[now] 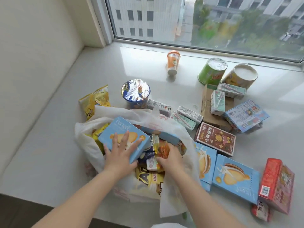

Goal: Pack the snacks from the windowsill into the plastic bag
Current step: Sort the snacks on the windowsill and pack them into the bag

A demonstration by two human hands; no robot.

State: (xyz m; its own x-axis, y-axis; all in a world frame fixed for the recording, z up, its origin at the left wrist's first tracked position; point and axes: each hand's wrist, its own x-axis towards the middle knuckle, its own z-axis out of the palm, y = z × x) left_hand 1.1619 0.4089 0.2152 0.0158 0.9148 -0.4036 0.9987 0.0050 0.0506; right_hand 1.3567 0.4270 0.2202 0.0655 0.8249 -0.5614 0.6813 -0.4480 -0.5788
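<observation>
Inside the white plastic bag [172, 191] on the windowsill [49, 145], the left hand [120, 152] lay spread flat on a light-blue biscuit box [118, 130], pressing it down. The right hand [171, 159], fingers curled narrow, rested on small wrapped snacks [162, 149] beside that box. Right of the bag, more blue boxes [235, 178] and a red box [276, 183] waited unpacked. The tilted box's corner could likely tear the thin film if pushed hard.
</observation>
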